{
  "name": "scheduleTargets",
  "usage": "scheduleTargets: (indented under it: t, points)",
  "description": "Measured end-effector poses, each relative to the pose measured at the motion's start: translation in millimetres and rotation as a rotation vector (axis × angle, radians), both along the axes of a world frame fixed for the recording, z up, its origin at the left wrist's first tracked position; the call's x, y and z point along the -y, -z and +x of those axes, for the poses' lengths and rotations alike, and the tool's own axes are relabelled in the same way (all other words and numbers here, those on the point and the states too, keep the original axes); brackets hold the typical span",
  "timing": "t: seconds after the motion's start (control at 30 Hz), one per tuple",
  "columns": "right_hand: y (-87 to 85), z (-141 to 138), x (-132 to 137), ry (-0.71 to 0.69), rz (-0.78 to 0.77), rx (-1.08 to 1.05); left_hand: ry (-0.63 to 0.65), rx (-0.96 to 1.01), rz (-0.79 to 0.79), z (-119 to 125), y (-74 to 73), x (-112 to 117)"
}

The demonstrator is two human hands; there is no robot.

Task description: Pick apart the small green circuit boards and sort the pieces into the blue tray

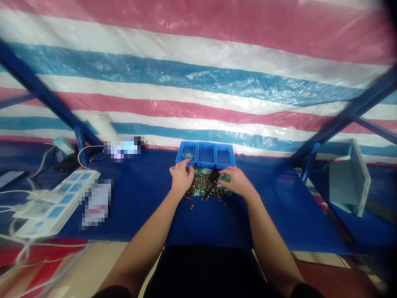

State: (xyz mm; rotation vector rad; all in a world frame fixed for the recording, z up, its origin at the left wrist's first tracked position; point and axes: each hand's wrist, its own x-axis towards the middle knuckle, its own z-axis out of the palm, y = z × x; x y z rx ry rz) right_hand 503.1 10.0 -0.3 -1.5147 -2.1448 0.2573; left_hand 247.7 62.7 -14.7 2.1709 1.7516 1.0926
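A pile of small brass-coloured and dark screw-like parts (203, 182) lies on the blue table, mixed with shiny green pieces. Behind it stand three joined blue bins: the left bin (187, 144), the middle bin (206, 163) and the right bin (226, 164). My left hand (181, 179) is at the pile's left side, in front of the left bin, its fingers curled together; whatever is in them is too small to make out. At the right side, the thumb and fingers of my right hand (237, 181) close around a green piece (224, 178).
A white power strip (66, 198) with cables lies on the left, beside a blurred-out packet (97, 203). A lit device (124, 147) rests near the striped sheet (198, 74). Blue frame bars (338, 120) slant at both sides. A pale tablet-like stand (350, 178) is at right.
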Motion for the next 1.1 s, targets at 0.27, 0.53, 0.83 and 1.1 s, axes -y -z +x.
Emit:
scheduleTargets:
  t: [0.27, 0.53, 0.83, 1.1]
  points:
    - [13.7, -14, -6, 0.021, 0.024, 0.069, 0.22, -0.032, 0.018, 2, 1.5, 0]
    - [18.7, -21, -11, 0.063, 0.101, 0.062, 0.428, -0.101, 0.018, 5, 3.2, 4]
    - [8.2, -39, -3, 0.201, 0.207, -0.356, 0.472, -0.042, 0.023, 7, -4.7, 9]
    - [6.8, -57, 5, 0.082, 0.009, -0.654, 0.612, 0.053, 0.037, 11, -0.9, 13]
